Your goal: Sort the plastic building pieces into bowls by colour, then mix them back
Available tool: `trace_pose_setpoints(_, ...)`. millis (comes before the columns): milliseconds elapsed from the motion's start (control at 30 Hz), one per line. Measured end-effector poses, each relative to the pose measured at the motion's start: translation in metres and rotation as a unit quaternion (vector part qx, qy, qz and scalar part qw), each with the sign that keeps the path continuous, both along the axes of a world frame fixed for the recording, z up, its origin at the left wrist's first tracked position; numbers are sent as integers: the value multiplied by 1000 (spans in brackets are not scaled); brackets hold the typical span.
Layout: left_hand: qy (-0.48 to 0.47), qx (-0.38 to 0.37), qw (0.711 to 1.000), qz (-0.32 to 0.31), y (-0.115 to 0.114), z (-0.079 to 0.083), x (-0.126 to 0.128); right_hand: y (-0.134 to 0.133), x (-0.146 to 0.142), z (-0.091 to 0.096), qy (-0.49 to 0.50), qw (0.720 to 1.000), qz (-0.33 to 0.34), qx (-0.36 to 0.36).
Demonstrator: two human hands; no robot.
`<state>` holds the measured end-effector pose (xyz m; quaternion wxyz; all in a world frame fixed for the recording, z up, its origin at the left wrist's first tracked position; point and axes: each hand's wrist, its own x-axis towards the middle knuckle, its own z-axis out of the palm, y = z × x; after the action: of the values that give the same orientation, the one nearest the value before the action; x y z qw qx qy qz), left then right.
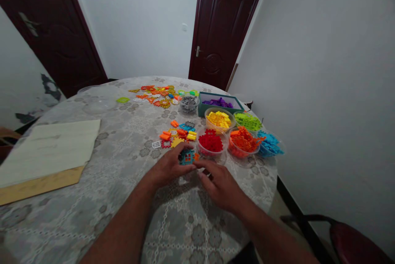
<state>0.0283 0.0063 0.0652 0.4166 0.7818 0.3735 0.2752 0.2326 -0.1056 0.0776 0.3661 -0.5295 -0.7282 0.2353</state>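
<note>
In the head view, my left hand point(169, 167) is closed around a small built piece of blue interlocking plastic blocks point(187, 157). It has a window-like grid, with orange showing through it. A small orange block point(196, 156) sticks out at its right side. My right hand point(220, 184) is beside it, index fingertip at the lower right edge, near my left thumb. Its thumb and index finger are apart, with nothing visible between them. Just beyond my hands lie loose yellow blocks point(178, 141), orange connectors point(166, 135) and a white window grid point(156, 144).
Clear bowls hold red point(210, 142), orange point(243, 140), blue point(270, 144), yellow point(219, 119), green point(247, 121) and grey pieces point(189, 103). A green box point(202, 110) holds purple pieces. Mixed pieces point(160, 95) lie behind; paper on a board point(52, 149) lies left.
</note>
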Motion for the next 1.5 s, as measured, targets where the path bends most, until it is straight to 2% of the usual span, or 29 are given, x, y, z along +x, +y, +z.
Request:
trace_pose_setpoints(200, 2, 3, 1000, -15, 3, -4, 1, 10, -12, -11, 120, 988, -57, -82)
trace_pose_setpoints(333, 4, -1, 1000, -15, 4, -6, 4, 5, -6, -15, 122, 985, -97, -71)
trace_pose_setpoints(433, 15, -11, 1000, -4, 5, -6, 4, -2, 8, -14, 85, 986, -138, -33)
trace_pose_setpoints(567, 27, -9, 999, 25, 9, -7, 3, -9, 52, -4, 42, 975, -216, 36)
trace_pose_setpoints(667, 24, -6, 999, 25, 12, -11, 3, -9, 103, 10, 14, 949, -301, 91)
trace_pose_setpoints(767, 18, -1, 1000, 23, 13, -17, 5, -4, 154, 25, -46, 930, -346, 112)
trace_pose_setpoints(867, 6, -1, 999, 34, 13, -20, 6, 4, 188, 34, -118, 920, -345, 144)
trace_pose_setpoints(967, -18, 0, 999, 37, 13, -19, 6, 12, 201, 29, -171, 921, -302, 176)
trace_pose_setpoints(1100, -37, -6, 999, 24, 11, -16, 6, 19, 202, 8, -209, 926, -258, 176)
trace_pose_setpoints(1267, -49, -20, 998, 29, 8, -14, 6, 26, 203, -11, -235, 907, -288, 198)
trace_pose_setpoints(1367, -57, -25, 997, 36, 8, -14, 7, 29, 204, -13, -260, 901, -281, 206)
trace_pose_setpoints(1500, -60, -20, 997, 39, 9, -14, 7, 26, 193, -3, -273, 891, -293, 216)
